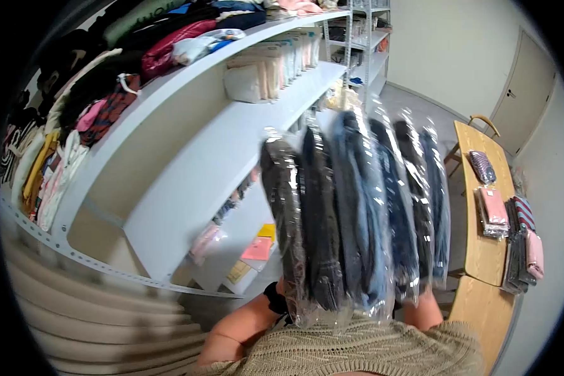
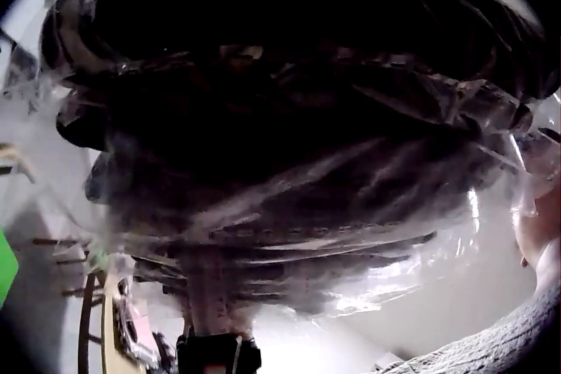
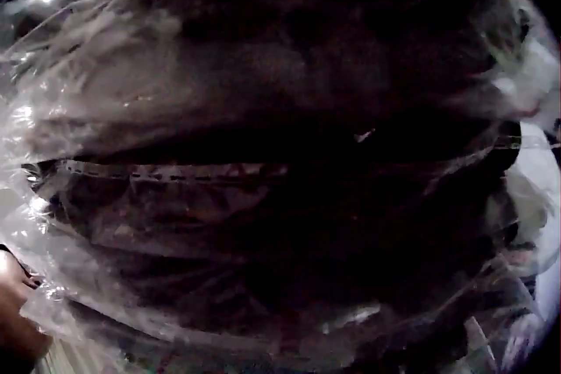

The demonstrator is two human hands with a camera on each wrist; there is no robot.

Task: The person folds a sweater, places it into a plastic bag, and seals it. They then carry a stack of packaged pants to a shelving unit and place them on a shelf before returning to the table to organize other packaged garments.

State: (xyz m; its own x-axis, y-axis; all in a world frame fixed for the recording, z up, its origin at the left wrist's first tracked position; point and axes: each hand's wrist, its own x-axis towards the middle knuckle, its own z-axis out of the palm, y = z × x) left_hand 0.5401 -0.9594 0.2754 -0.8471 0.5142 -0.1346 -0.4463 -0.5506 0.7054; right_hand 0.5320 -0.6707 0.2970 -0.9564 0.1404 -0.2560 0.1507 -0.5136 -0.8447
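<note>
A row of folded jeans in clear plastic bags, dark grey, black and blue, is held up in front of the body. The left forearm reaches to the row's near left side, with a black band at the wrist. Up from the near right side comes the right forearm. Both hands' fingers are hidden by the bags, so I cannot tell how they lie. Dark bagged jeans fill most of the left wrist view. Close dark fabric under crinkled plastic covers the right wrist view.
A white shelf unit runs along the left, with piled clothes on top and bagged garments on a lower board. On the right, a wooden table bears bagged pink and striped clothes. A chair stands beyond it.
</note>
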